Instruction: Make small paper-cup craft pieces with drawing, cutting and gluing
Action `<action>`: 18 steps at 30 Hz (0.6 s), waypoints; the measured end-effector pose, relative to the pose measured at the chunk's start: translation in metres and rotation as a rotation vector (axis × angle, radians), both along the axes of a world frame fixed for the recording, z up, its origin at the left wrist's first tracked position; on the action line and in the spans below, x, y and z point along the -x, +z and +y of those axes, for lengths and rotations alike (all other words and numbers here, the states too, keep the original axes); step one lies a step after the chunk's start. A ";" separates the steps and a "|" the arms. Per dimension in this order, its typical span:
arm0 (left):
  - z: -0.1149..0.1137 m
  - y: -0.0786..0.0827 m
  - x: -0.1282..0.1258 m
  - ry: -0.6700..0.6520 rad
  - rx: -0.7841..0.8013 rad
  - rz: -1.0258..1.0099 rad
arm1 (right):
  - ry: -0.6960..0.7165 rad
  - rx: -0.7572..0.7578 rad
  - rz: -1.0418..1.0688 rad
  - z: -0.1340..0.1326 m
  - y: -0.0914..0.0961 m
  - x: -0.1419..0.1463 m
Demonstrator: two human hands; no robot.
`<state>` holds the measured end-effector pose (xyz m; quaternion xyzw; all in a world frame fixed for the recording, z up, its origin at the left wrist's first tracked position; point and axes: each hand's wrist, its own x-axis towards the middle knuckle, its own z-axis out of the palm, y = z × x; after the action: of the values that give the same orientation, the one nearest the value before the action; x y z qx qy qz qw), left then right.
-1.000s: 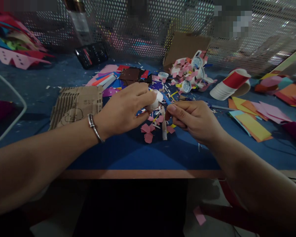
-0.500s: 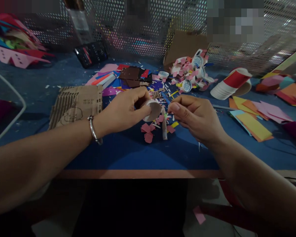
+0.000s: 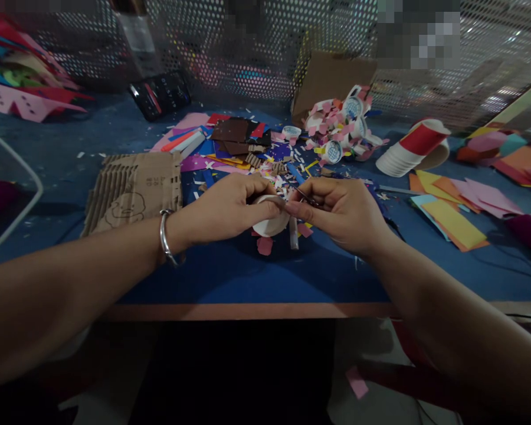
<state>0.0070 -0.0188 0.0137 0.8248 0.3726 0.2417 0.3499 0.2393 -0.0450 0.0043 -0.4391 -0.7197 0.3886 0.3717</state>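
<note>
My left hand (image 3: pixel 243 206) grips a short white paper cup piece (image 3: pixel 269 224) between thumb and fingers, low over the table. Against the cup's right rim, my right hand (image 3: pixel 340 212) is closed in a pinch, its thumb tip touching the left fingertips. A slim dark item (image 3: pixel 308 198) shows between the right fingers; its kind is unclear. Below the cup lie pink paper scraps (image 3: pixel 264 245) and a narrow clear-grey stick (image 3: pixel 294 234). A blue strip (image 3: pixel 295 173) rests just beyond the hands.
Corrugated cardboard (image 3: pixel 135 189) with a drawing lies left. Behind it is a dark phone-like object (image 3: pixel 159 95). Cut cup pieces with pink tabs (image 3: pixel 340 127) are heaped at the back. Stacked paper cups (image 3: pixel 411 150) lie right, near coloured paper sheets (image 3: pixel 454 221).
My right hand has moved left to meet the cup piece. The cup piece has tilted, its opening no longer facing right. A dark slim item now shows in my right fingers.
</note>
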 end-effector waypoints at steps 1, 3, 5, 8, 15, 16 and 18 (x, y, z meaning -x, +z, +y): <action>0.000 0.001 0.000 -0.011 0.009 -0.001 | 0.014 0.004 0.005 -0.001 0.001 0.000; -0.001 0.003 0.001 -0.032 0.041 -0.004 | 0.048 -0.012 0.007 -0.002 0.002 0.001; -0.002 0.005 0.001 -0.049 0.084 -0.001 | 0.092 -0.038 -0.003 -0.003 0.004 0.002; -0.002 0.007 0.000 -0.111 0.155 -0.020 | 0.170 -0.033 -0.014 -0.002 0.006 0.001; -0.005 -0.001 0.001 -0.163 -0.010 -0.202 | 0.197 0.007 0.046 -0.001 0.006 -0.007; -0.006 -0.003 0.001 -0.163 -0.048 -0.217 | 0.203 -0.003 0.050 -0.001 0.006 -0.008; -0.006 -0.006 0.001 -0.160 -0.082 -0.234 | 0.205 -0.039 0.048 0.000 0.007 -0.008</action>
<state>0.0061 -0.0243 0.0074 0.8317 0.2522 0.3225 0.3750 0.2469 -0.0452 0.0108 -0.3463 -0.7593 0.4210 0.3554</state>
